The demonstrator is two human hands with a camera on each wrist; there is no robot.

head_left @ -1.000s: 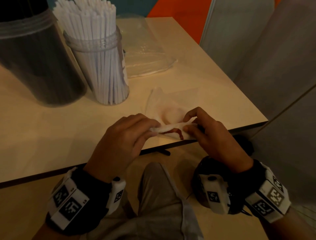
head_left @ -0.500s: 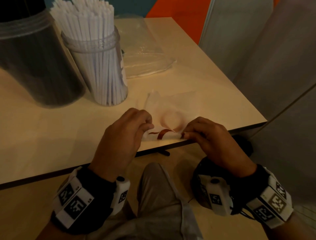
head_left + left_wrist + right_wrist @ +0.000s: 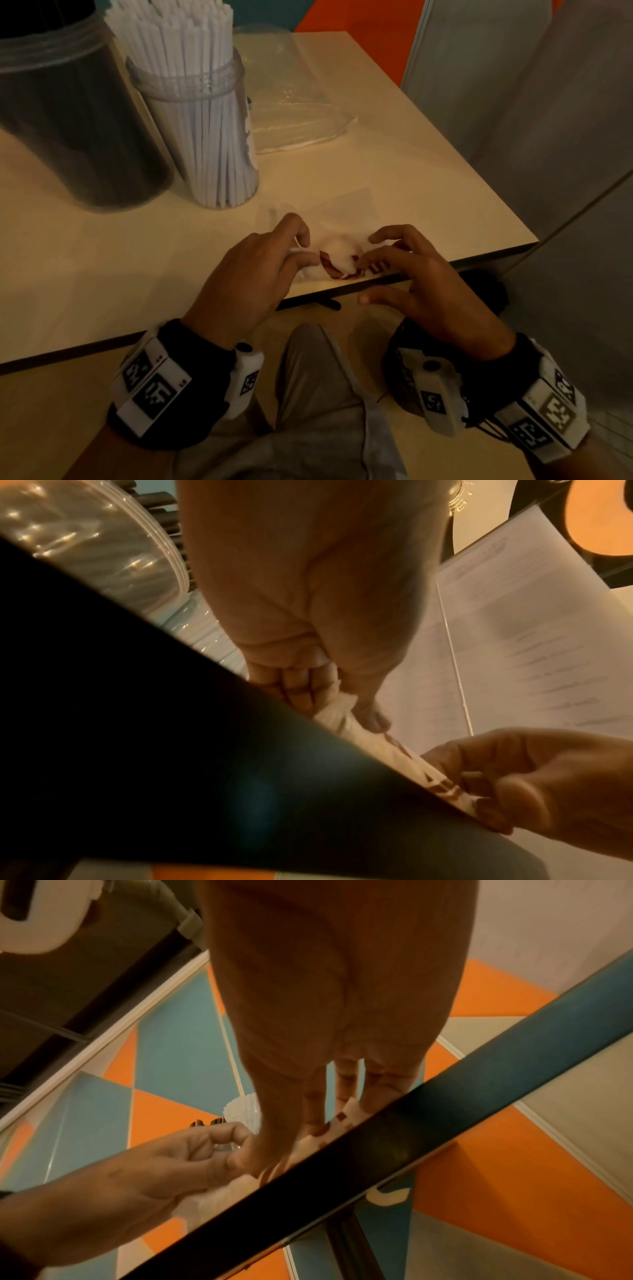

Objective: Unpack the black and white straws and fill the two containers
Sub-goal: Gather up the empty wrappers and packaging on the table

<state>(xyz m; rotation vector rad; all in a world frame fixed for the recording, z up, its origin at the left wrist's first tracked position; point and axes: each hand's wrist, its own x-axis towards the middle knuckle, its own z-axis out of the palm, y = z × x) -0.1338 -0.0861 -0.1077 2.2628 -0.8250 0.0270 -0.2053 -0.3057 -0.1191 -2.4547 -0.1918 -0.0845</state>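
A thin clear plastic wrapper (image 3: 337,257) with a reddish-brown printed mark lies flat at the front edge of a pale table (image 3: 394,178). The left hand (image 3: 253,277) pinches the wrapper's left end between thumb and curled fingers. The right hand (image 3: 411,274) presses its right end down with nearly straight fingertips, thumb hanging free below the table edge.

Behind the wrapper and to its left stands a clear container (image 3: 202,137) packed with upright white straws (image 3: 171,37). Further left of that container stands a larger clear container (image 3: 68,120), dark with black straws. A second, empty clear plastic bag (image 3: 294,113) lies flat behind the wrapper, just right of the white-straw container.

Each wrist wears a black band carrying white blocks with square printed markers. The person's grey-trousered knee shows below the table edge, under the wrapper.
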